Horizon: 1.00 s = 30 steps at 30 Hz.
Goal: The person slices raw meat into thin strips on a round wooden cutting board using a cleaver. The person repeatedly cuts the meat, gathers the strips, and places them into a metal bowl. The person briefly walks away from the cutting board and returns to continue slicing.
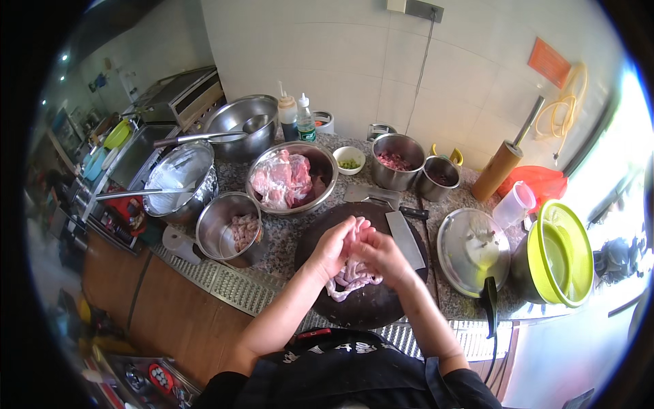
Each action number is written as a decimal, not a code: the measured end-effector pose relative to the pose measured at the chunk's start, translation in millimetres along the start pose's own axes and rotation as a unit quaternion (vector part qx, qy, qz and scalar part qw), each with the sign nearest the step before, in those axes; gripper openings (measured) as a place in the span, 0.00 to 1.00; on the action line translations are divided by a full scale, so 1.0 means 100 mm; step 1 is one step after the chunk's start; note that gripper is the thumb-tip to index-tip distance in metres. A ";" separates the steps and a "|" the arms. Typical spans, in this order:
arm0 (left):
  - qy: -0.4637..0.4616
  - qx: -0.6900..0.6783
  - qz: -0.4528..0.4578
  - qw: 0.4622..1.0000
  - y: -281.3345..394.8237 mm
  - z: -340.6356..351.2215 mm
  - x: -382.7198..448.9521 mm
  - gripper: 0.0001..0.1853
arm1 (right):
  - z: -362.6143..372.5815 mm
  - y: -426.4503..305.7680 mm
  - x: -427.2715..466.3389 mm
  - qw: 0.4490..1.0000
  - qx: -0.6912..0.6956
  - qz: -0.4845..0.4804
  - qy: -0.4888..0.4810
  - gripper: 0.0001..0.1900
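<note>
Over a round dark chopping board (317,230) my left hand (333,248) and my right hand (382,255) come together. Between them they grip part of a pile of pale pink, ropy raw meat (352,281), which looks like intestine. The rest of it lies in loops on the board below my palms. My fingers partly hide the held piece. A cleaver (406,240) rests flat on the board to the right, apart from my right hand, its black handle (415,212) pointing away from me.
Left of the board stand a steel pot of meat pieces (245,232) and a wide bowl of large raw cuts (281,179). Behind are a metal scraper (370,195), a small white bowl (349,160) and a meat pot (398,161). A lid (472,250) and green strainer (562,255) sit right.
</note>
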<state>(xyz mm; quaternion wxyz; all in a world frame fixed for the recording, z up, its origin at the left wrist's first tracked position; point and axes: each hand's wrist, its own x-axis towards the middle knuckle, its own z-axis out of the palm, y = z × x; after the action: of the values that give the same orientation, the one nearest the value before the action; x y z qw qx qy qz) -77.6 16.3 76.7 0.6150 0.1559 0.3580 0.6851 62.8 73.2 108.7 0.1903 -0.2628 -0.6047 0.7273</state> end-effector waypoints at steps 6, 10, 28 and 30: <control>-0.001 0.111 0.020 0.994 0.06 -0.04 -0.10 0.09 | -0.16 0.32 -0.25 0.974 0.205 -0.023 0.097 0.15; 0.002 0.335 0.122 0.934 0.10 0.17 -0.16 0.10 | -0.16 0.17 -0.16 0.969 0.188 -0.062 0.145 0.15; -0.073 0.374 0.148 0.913 -0.04 0.33 -0.20 0.18 | 0.09 0.14 -0.26 0.886 -0.150 -0.328 0.291 0.11; -0.085 0.349 0.108 0.927 -0.02 0.35 -0.24 0.16 | 0.08 0.18 -0.32 0.872 -0.177 -0.343 0.302 0.10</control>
<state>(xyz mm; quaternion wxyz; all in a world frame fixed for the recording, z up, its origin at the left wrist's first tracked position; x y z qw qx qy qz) -48.6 3.5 104.9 0.4720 0.4565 0.5020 0.5629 83.4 44.7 97.0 0.5512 -0.2756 -0.6887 0.3821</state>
